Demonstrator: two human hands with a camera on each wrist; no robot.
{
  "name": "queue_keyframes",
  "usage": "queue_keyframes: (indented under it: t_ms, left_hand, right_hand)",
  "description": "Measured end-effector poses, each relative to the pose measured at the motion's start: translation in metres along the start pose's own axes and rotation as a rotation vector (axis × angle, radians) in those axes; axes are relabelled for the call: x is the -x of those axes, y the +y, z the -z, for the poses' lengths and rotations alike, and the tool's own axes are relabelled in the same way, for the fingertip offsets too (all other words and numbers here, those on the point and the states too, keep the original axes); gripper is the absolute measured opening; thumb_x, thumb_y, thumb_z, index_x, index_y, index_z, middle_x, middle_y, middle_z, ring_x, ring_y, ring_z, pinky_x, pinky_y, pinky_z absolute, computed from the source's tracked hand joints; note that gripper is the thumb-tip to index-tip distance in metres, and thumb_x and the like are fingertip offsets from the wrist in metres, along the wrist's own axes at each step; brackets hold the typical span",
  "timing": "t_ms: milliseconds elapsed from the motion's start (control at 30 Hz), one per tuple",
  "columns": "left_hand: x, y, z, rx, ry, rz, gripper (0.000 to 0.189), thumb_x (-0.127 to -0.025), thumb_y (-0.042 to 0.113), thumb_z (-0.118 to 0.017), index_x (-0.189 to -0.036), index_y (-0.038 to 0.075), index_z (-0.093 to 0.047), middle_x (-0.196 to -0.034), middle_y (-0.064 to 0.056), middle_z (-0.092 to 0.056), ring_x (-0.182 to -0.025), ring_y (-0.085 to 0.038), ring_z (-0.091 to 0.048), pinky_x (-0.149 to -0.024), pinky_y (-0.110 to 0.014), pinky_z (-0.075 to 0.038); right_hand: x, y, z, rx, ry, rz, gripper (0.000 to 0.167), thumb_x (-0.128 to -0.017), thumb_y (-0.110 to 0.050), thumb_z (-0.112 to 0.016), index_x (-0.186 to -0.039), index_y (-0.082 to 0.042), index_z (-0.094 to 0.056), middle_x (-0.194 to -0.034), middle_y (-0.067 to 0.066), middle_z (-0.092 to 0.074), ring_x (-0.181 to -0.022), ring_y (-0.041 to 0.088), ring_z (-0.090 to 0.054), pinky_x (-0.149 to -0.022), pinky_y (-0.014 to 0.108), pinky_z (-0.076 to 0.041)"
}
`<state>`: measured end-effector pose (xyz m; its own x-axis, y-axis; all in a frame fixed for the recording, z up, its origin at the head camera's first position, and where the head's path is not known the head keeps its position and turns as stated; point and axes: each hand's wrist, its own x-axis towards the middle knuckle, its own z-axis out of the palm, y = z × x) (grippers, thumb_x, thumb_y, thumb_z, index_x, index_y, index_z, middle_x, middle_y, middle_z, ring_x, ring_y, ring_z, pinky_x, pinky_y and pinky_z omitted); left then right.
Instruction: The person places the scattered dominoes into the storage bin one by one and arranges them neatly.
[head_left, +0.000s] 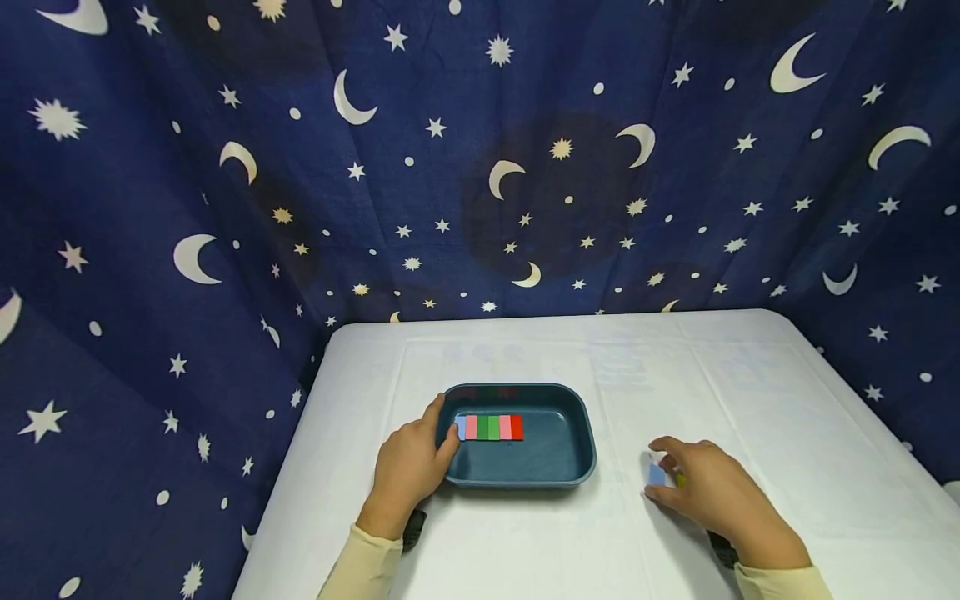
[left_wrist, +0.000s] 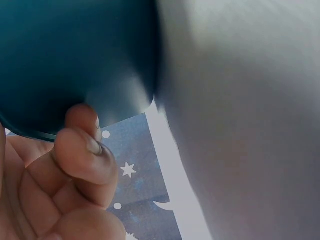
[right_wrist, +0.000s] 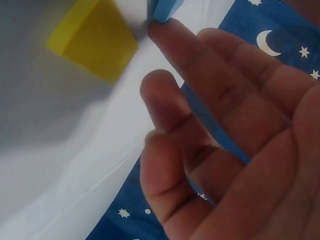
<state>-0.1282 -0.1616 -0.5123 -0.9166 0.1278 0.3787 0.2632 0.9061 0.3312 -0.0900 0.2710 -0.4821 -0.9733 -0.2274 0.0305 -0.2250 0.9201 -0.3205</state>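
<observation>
A dark teal tray (head_left: pixel 555 475) stands on the white table, with a row of flat coloured blocks (head_left: pixel 493 427) inside: light blue, pink, green, pink and red from left to right. My left hand (head_left: pixel 411 467) grips the tray's left side, thumb over the rim by the light blue end of the row. In the left wrist view, curled fingers (left_wrist: pixel 87 155) lie against the tray's outer wall. To the right of the tray, my right hand (head_left: pixel 701 483) pinches a light blue block (head_left: pixel 657 474) between thumb and fingers. A yellow block (right_wrist: pixel 95 42) lies close by, mostly hidden under that hand from above.
A white cloth covers the table (head_left: pixel 517 550). Behind it and at both sides hangs a dark blue curtain (head_left: pixel 450 200) with moons and stars. The tray stands left of the right hand, with a stretch of tablecloth between them.
</observation>
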Motion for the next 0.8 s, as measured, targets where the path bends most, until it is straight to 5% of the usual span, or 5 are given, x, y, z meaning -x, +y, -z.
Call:
queue_keyframes:
  t_ms: [267,800]
  left_hand:
    - [0.001,0.000,0.002,0.000,0.004,-0.005,0.060,-0.102,0.046,-0.064,-0.150,0.010,-0.059,-0.083,-0.014,-0.075,-0.063,-0.025,-0.069,-0.052,-0.042,-0.051]
    - [0.000,0.000,0.001,-0.004,0.007,-0.007,0.061,-0.102,0.046,-0.064,-0.151,0.010,-0.058,-0.085,-0.014,-0.076,-0.065,-0.026,-0.071,-0.052,-0.042,-0.052]
  right_hand:
    - [-0.012,-0.007,0.007,0.003,0.014,0.042,0.061,-0.075,-0.036,-0.096,-0.124,-0.008,-0.072,-0.091,-0.004,-0.074,-0.087,0.024,-0.069,-0.076,0.051,-0.054]
    - [-0.047,-0.049,0.036,0.031,0.183,0.194,0.057,-0.080,-0.034,-0.093,-0.126,-0.008,-0.071,-0.095,-0.002,-0.076,-0.099,0.034,-0.068,-0.084,0.054,-0.053]
